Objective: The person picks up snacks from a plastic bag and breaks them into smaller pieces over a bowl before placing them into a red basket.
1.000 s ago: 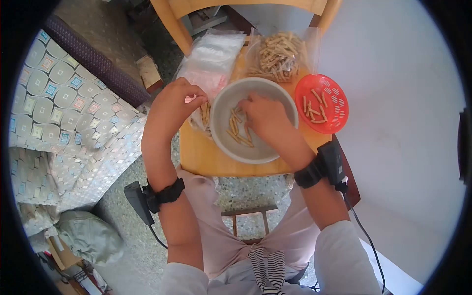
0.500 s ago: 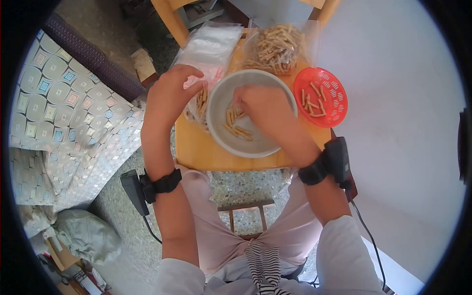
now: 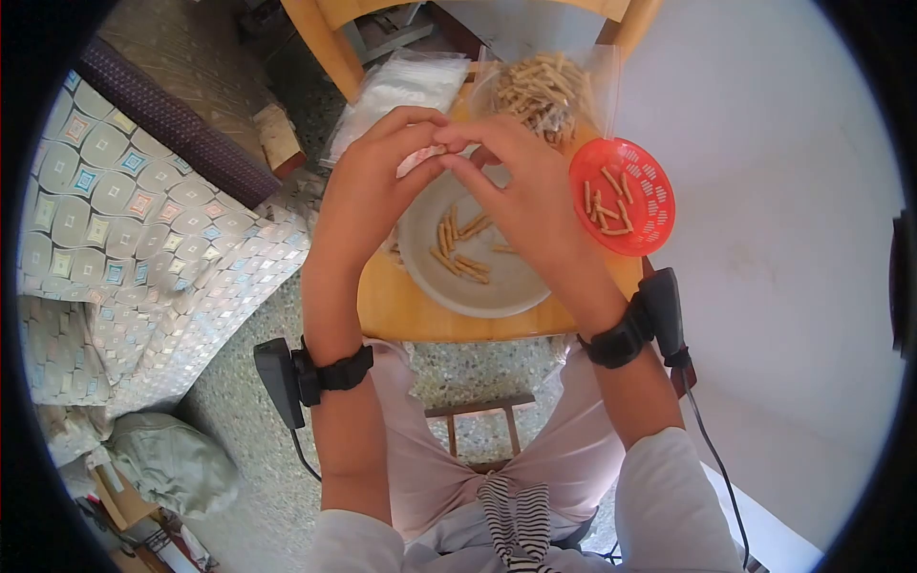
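Observation:
My left hand (image 3: 368, 191) and my right hand (image 3: 535, 196) meet fingertip to fingertip over the far left side of a grey bowl (image 3: 511, 291). The fingers of both are closed in a pinch; whatever sits between them is too small and covered to make out. Below, several short tan stick-shaped pieces (image 3: 465, 267) lie in the bowl. Behind my left wrist, a plastic bag of similar sticks (image 3: 394, 250) is almost wholly hidden.
A red slotted basket (image 3: 654, 201) right of the bowl holds several sticks. Farther back stand a full clear bag of sticks (image 3: 544, 91) and a stack of clear plastic bags (image 3: 411, 81). All rest on a wooden chair seat (image 3: 430, 320), beside a white wall (image 3: 764, 220).
My right hand has risen from inside the bowl and moved up and left. My left hand has shifted right from beside the bagged sticks, so the fingertips now meet.

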Demonstrator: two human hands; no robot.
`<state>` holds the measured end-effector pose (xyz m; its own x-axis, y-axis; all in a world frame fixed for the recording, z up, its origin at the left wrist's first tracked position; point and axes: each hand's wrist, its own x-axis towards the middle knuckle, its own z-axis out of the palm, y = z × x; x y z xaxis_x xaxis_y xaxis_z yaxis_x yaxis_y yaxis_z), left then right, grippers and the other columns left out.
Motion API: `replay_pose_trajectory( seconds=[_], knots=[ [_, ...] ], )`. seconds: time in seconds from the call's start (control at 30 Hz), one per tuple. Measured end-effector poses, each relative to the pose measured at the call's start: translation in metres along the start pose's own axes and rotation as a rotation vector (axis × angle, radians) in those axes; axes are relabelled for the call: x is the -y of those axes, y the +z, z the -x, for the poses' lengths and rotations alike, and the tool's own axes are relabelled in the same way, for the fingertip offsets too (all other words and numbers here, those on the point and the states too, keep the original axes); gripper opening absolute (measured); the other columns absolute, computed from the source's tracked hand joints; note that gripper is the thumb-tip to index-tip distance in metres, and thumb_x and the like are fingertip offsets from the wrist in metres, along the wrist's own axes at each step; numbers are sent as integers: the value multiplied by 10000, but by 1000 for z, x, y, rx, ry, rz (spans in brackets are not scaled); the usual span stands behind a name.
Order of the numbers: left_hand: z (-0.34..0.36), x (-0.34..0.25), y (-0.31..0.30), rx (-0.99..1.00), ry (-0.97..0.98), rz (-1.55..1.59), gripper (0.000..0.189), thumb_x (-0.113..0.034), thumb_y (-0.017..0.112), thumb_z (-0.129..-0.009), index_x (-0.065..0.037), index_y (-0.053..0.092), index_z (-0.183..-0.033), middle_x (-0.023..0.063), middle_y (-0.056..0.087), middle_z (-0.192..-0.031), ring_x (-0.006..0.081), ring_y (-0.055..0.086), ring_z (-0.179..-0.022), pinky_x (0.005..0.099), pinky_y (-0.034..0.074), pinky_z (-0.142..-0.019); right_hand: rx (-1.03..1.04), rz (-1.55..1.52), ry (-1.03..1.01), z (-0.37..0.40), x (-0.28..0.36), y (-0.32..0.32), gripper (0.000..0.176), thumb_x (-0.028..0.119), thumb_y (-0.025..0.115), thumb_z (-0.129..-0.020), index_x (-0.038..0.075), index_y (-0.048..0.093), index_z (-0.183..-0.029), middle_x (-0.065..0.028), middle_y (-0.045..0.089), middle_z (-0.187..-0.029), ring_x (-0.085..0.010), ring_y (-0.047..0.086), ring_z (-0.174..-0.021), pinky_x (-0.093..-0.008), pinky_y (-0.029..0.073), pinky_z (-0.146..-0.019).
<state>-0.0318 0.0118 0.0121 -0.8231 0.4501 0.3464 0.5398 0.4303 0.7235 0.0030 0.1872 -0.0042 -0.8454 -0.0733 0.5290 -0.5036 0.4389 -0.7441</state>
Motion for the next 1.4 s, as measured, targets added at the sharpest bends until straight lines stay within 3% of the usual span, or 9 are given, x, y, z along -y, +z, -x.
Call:
replay_pose_trajectory(
  seconds=[0.23, 0.33, 0.4, 0.47, 0.6, 0.8, 1.0, 1.2, 1.4],
  knots=[
    [0, 1, 3, 5, 23, -87, 246, -38, 710, -841, -20, 699, -1086, 89, 645, -1199, 254, 637, -1065, 343, 484, -952, 1, -4, 29, -1, 6, -4, 161, 141, 694, -898, 93, 667, -1049, -66, 660, -940, -239, 661, -750, -331, 525, -682],
    [1, 1, 3, -52, 67, -218, 164, -150, 737, -841, -96, 740, -996, 5, 660, -1162, 244, 597, -1120, 361, 495, -919, -6, 54, 66, 2, 5, -3, 146, 161, 678, -909, 88, 636, -1029, -78, 665, -934, -274, 667, -769, -356, 523, -681],
    [0, 1, -3, -87, 145, -376, 121, -153, 757, -822, -107, 761, -933, -5, 652, -1201, 274, 531, -1209, 391, 463, -981, -11, 102, 84, 2, 1, -4, 144, 170, 668, -916, 86, 617, -1020, -86, 668, -926, -297, 669, -780, -374, 522, -680],
    [1, -2, -6, -117, 150, -391, 112, -157, 767, -813, -108, 763, -914, -5, 643, -1228, 293, 488, -1249, 409, 435, -1014, 105, 79, 105, 4, -4, -4, 137, 168, 647, -926, 81, 587, -1014, -108, 685, -927, -338, 672, -833, -415, 518, -690],
    [1, -5, -9, -117, 130, -305, 126, -175, 784, -799, -109, 758, -903, 10, 605, -1312, 324, 397, -1327, 440, 368, -1083, 119, 61, 148, 5, -2, 1, 148, 162, 644, -927, 83, 602, -1044, -122, 698, -933, -347, 678, -857, -431, 520, -698],
    [1, -7, -6, -149, -22, -208, 155, -191, 739, -857, -88, 705, -966, 62, 591, -1331, 299, 433, -1308, 414, 308, -1116, 92, 13, 144, 4, 1, 2, 164, 167, 643, -931, 90, 646, -1075, -126, 700, -946, -335, 686, -810, -417, 530, -686],
    [6, 4, -2, -41, -53, -185, 162, -208, 700, -903, -81, 690, -1003, 71, 590, -1324, 301, 436, -1303, 413, 315, -1109, -48, 29, 87, 2, 3, -2, 166, 170, 662, -922, 81, 677, -1062, -110, 689, -943, -263, 664, -711, -352, 527, -654],
    [1, -6, -5, -123, 6, -182, 143, -182, 704, -894, -79, 698, -993, 65, 611, -1305, 291, 471, -1274, 404, 328, -1099, -74, 44, 111, 2, 6, -5, 172, 165, 672, -915, 82, 680, -1065, -107, 686, -907, -269, 669, -730, -355, 527, -656],
    [-1, -9, -2, -137, 59, -141, 125, -198, 741, -858, -103, 725, -936, 35, 614, -1293, 298, 441, -1277, 415, 353, -1087, 73, 49, 105, 8, 3, 0, 164, 203, 637, -938, 53, 660, -1001, -158, 680, -918, -368, 653, -772, -450, 493, -649]
  ],
)
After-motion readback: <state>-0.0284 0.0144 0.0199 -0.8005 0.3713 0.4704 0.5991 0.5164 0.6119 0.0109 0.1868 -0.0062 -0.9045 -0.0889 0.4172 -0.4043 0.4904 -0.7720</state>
